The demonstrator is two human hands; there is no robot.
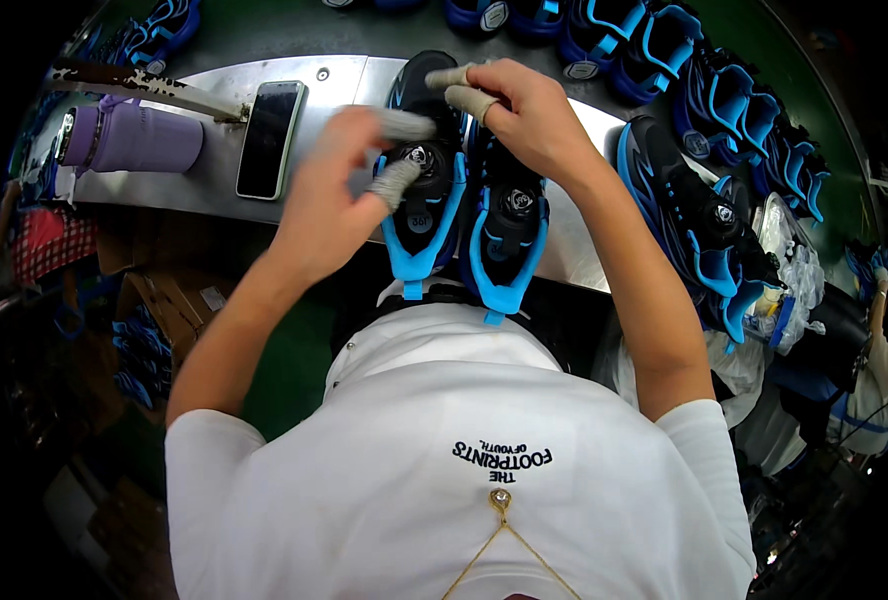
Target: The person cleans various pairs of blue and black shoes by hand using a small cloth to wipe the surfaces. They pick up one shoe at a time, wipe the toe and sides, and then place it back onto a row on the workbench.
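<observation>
Two black-and-blue shoes lie side by side before me, heels toward my body. Each has a round dial on its tongue and a bright blue heel collar. Over the left shoe (421, 222), my left hand (334, 190) is blurred, its wrapped thumb and forefinger apart on either side of the dial (420, 158). My right hand (524, 110) reaches across the front of the right shoe (509, 235). Its two wrapped fingertips are slightly apart near the left shoe's toe (426, 72), and I see nothing between them. Whether they touch the shoe, I cannot tell.
Left on the metal work surface (339, 85) are a phone (271, 140) and a purple tumbler (144, 138). Another pair of shoes (684, 205) rests at the right edge, beside clear plastic bags (799, 260). Several more shoes (654, 50) line the green surface beyond.
</observation>
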